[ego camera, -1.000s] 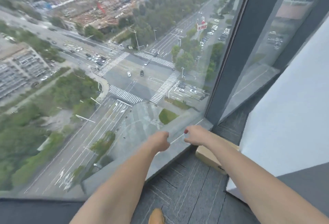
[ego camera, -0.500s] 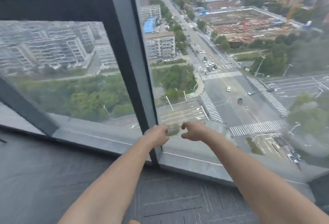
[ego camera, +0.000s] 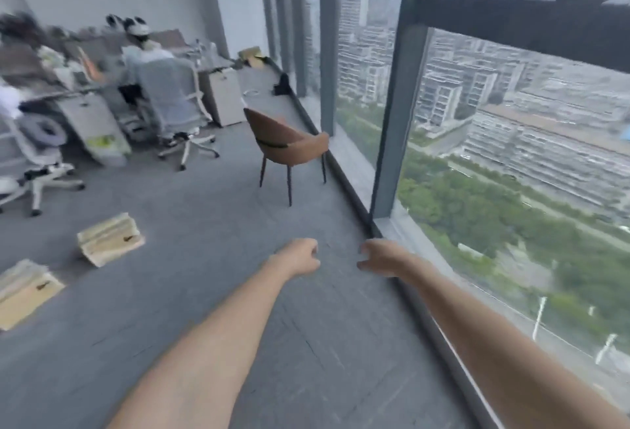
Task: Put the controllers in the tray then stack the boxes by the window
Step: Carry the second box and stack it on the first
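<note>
Two flat cardboard boxes lie on the grey carpet at the left: one box (ego camera: 109, 238) in mid-left, another box (ego camera: 25, 292) at the left edge. My left hand (ego camera: 300, 258) is stretched forward over the carpet with fingers curled shut, holding nothing. My right hand (ego camera: 380, 258) hovers beside it near the window sill, fingers loosely bent and apart, also holding nothing. Both hands are far from the boxes. No controllers or tray are in view.
A brown chair (ego camera: 284, 140) stands by the window (ego camera: 477, 156) ahead. Further back are desks, white office chairs (ego camera: 170, 105), a person seated at a desk (ego camera: 143, 47), and a cabinet (ego camera: 221, 96). The window sill (ego camera: 402, 278) runs along the right.
The view has swung left from the window glass into the room, bringing the boxes and furniture into sight. Both hands stay extended in front, still holding nothing.
</note>
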Action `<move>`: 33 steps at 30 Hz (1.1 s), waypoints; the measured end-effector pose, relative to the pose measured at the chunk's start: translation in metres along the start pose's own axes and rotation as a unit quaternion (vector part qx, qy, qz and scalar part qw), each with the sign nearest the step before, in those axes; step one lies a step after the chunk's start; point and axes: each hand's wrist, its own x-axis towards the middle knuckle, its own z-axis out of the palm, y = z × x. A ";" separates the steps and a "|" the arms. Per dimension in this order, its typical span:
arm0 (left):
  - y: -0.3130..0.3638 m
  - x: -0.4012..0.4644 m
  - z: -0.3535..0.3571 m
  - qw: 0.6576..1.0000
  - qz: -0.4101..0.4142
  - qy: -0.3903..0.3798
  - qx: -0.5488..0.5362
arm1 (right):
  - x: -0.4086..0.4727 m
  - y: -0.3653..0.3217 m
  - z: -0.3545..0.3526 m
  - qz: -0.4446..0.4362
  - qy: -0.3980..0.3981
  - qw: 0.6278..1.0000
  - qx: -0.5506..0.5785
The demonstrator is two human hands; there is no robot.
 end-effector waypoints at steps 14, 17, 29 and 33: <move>-0.402 -0.011 -0.150 0.947 -0.275 0.112 -0.121 | 0.258 -0.403 -0.007 -0.247 -0.086 0.964 -0.045; -0.449 0.003 -0.161 0.933 -0.310 0.118 -0.137 | 0.305 -0.452 -0.004 -0.276 -0.107 0.953 -0.059; -0.586 0.130 -0.275 0.888 -0.418 0.127 -0.143 | 0.545 -0.608 -0.068 -0.366 -0.135 0.917 -0.080; -0.627 0.160 -0.302 0.879 -0.434 0.126 -0.151 | 0.600 -0.654 -0.076 -0.374 -0.146 0.913 -0.076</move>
